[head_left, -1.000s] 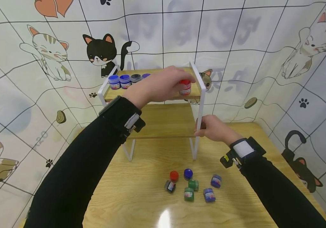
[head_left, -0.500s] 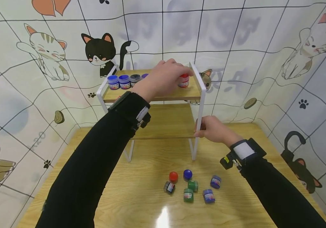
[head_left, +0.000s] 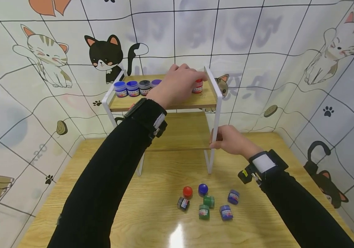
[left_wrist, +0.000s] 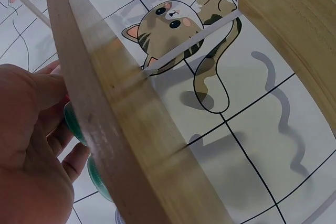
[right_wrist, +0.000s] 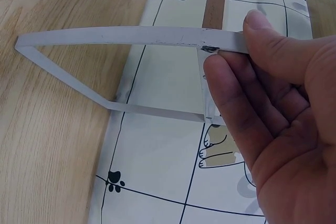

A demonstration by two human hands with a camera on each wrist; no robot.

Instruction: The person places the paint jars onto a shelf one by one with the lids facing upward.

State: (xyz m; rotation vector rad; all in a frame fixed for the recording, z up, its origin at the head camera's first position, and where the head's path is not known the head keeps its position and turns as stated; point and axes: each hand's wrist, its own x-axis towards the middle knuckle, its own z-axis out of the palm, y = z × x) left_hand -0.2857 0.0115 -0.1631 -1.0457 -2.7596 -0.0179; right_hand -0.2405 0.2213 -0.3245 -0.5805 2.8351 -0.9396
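The small, round red jar (head_left: 197,87) has a bright red top and a pale printed label, and is upright at the right end of the top shelf (head_left: 208,98). Compared with a second ago it is farther back from the front edge, the left hand (head_left: 178,84) having moved with it. That hand's fingers curl round the jar; the right hand (head_left: 231,139) pinches the white frame (head_left: 217,117) beside the lower shelf (head_left: 189,131), as before.

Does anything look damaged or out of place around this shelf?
Possibly: the white shelf frame has a dark scuff beside the right hand, and a black paint jar on the table seems tipped onto its side.
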